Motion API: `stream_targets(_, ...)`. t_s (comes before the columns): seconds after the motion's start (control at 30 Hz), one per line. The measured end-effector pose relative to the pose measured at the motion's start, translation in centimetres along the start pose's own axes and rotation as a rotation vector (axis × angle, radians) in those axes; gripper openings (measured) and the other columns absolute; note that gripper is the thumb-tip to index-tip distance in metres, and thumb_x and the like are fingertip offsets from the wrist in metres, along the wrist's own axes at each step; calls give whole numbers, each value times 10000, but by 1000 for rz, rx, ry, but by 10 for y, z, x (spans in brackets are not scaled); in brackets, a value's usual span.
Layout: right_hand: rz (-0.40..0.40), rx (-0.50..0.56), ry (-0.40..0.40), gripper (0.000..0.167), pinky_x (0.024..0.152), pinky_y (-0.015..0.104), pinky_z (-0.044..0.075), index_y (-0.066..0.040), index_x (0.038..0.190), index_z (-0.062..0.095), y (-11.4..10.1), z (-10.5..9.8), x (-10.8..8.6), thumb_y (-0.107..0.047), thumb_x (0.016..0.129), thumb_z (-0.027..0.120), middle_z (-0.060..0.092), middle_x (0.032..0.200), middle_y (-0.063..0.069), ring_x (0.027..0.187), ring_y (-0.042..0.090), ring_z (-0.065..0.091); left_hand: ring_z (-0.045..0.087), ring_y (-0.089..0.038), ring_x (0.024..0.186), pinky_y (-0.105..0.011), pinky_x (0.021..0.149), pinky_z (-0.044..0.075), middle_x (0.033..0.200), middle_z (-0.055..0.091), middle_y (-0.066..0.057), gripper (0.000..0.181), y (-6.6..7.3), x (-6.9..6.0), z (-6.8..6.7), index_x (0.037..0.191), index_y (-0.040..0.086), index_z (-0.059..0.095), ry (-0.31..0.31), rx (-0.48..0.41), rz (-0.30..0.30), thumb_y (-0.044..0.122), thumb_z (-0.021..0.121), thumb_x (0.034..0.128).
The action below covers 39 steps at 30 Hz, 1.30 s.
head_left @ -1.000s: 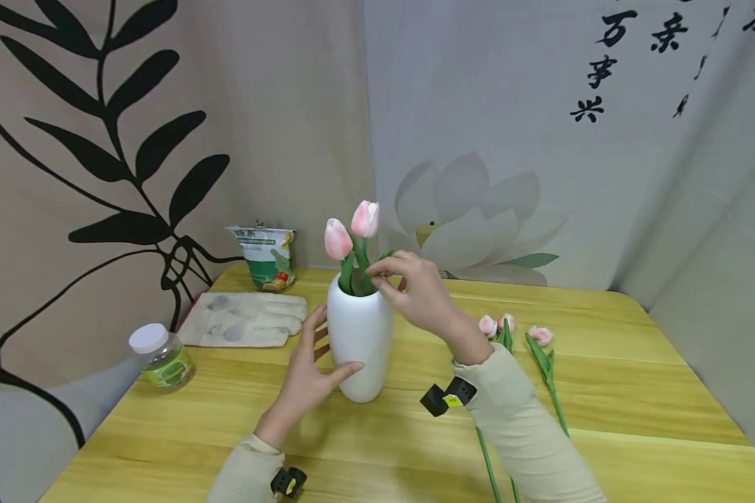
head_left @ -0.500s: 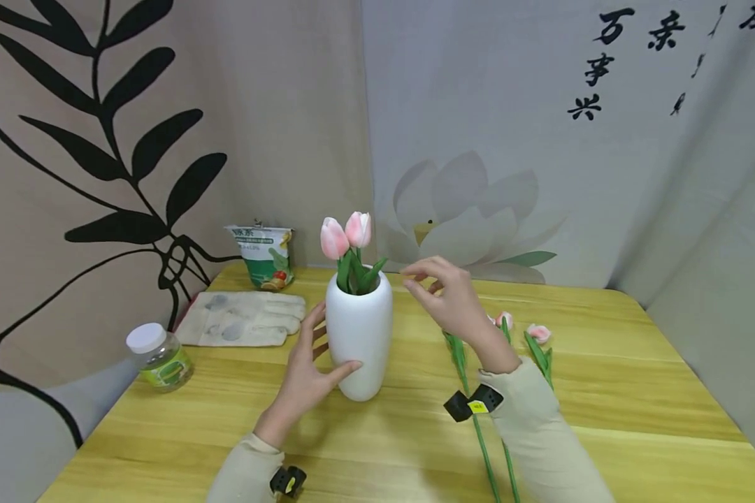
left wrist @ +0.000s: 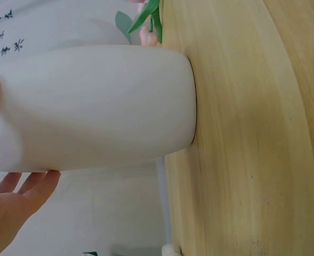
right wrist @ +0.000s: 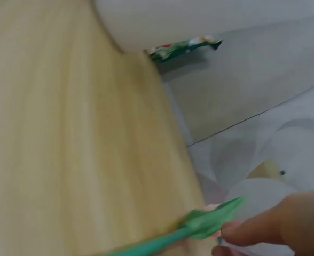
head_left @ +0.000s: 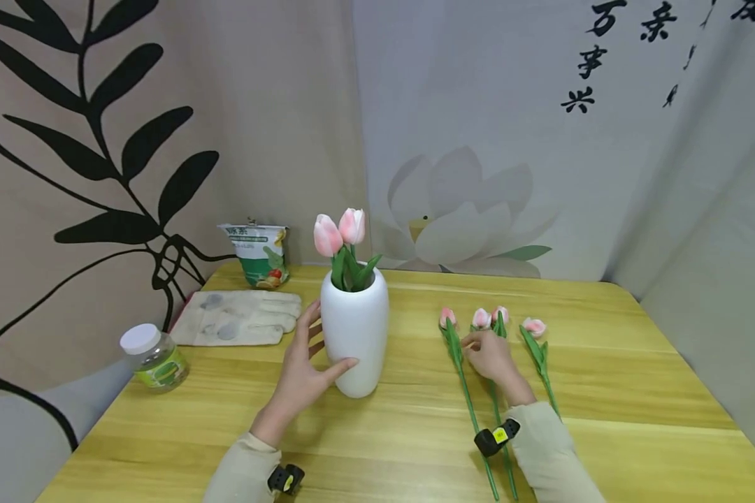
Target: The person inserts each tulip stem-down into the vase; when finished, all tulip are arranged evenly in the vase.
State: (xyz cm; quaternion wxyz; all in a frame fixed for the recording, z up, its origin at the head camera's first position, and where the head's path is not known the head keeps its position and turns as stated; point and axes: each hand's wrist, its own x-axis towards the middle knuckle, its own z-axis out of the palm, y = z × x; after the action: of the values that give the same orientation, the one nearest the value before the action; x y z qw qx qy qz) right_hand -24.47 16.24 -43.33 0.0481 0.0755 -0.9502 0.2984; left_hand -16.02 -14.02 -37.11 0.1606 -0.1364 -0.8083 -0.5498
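Observation:
A white vase (head_left: 355, 335) stands upright on the table, with two pink tulips (head_left: 340, 234) in its mouth. My left hand (head_left: 305, 377) holds the vase from the left side, thumb across its front and fingers on the far side; the left wrist view shows thumb and fingertips (left wrist: 42, 186) touching opposite sides. My right hand (head_left: 493, 360) is low over several loose tulips (head_left: 454, 346) lying right of the vase, its fingers loosely bent. The right wrist view has a green tulip leaf (right wrist: 213, 220) beside the thumb, with no clear grip on it.
Left of the vase lie white work gloves (head_left: 235, 318). A green-and-white snack bag (head_left: 261, 258) stands behind them, and a clear jar (head_left: 157, 356) with a white lid is near the table's left edge. A printed curtain (head_left: 478, 140) hangs behind the table.
My right hand has left the leaves at the vase's mouth and moved right and down to the loose tulips. The tulips in the vase sit slightly lower. My left hand keeps its place.

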Motion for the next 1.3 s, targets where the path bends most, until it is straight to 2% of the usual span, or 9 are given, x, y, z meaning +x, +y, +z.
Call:
stream_targets(0.13, 12, 57, -29, 143, 582, 284, 452, -31, 880, 681, 1, 11, -1, -51, 751, 624, 665, 757, 102, 686, 181, 587, 418, -399, 1180, -525, 899, 435, 1370, 315, -187, 931, 1, 1, 0, 1395, 122, 174, -3, -1, 1, 44, 754, 671)
stream_targets(0.3, 20, 118, -70, 159, 565, 237, 436, -31, 900, 666, -8, 21, 0, -54, 744, 648, 655, 742, 71, 626, 112, 556, 422, -388, 1180, -520, 901, 437, 1372, 317, -182, 934, 1, 0, 0, 1397, 130, 173, -4, 1, -1, 47, 755, 671)
stream_targets(0.5, 6, 106, -56, 167, 649, 316, 481, -61, 887, 643, -23, 35, 4, -82, 726, 681, 661, 796, 70, 732, 175, 609, 425, -380, 1182, -506, 906, 440, 1379, 312, -170, 937, 0, 0, -1, 1398, 138, 171, 2, 12, -6, 57, 757, 672)
stream_targets(0.67, -16, 96, -16, 202, 643, 349, 471, -67, 924, 622, -33, 44, 7, -100, 731, 670, 653, 781, 77, 758, 225, 601, 419, -384, 1184, -507, 911, 436, 1378, 311, -172, 943, 0, 0, -1, 1402, 144, 164, 1, 5, -4, 62, 757, 672)
stream_targets(0.83, 47, 101, -8, 208, 576, 293, 442, -78, 938, 605, -40, 51, 9, -211, 785, 652, 634, 749, 45, 680, 171, 572, 409, -386, 1192, -522, 920, 422, 1377, 308, -178, 942, 1, 0, -1, 1402, 143, 159, -5, -6, -17, 61, 754, 677)
stream_targets(0.97, 108, 75, -23, 296, 477, 238, 349, -70, 929, 572, -43, 55, 10, -308, 778, 664, 541, 640, 19, 548, 136, 457, 408, -391, 1193, -527, 920, 419, 1380, 306, -179, 939, 2, -1, -2, 1401, 140, 161, -3, -6, -26, 59, 753, 677)
stream_targets(1.07, 149, 61, -23, 343, 455, 239, 328, -72, 917, 542, -45, 57, 10, -341, 756, 680, 501, 620, 23, 539, 147, 427, 409, -389, 1191, -526, 917, 422, 1378, 308, -177, 939, 2, -1, -2, 1401, 143, 164, 0, -6, -21, 55, 753, 675)
stream_targets(1.17, 167, 64, -10, 326, 473, 248, 347, -67, 907, 518, -47, 58, 10, -286, 745, 698, 539, 680, 57, 596, 173, 464, 411, -383, 1192, -522, 915, 425, 1377, 310, -174, 936, 3, -1, -1, 1399, 142, 166, -2, -4, -16, 56, 753, 676)
stream_targets(1.3, 163, 99, 16, 269, 487, 243, 364, -45, 920, 510, -47, 57, 10, -139, 739, 685, 582, 719, 105, 612, 188, 493, 414, -384, 1189, -522, 914, 426, 1375, 312, -175, 932, 4, 0, -1, 1398, 140, 167, -5, -3, -16, 60, 753, 677)
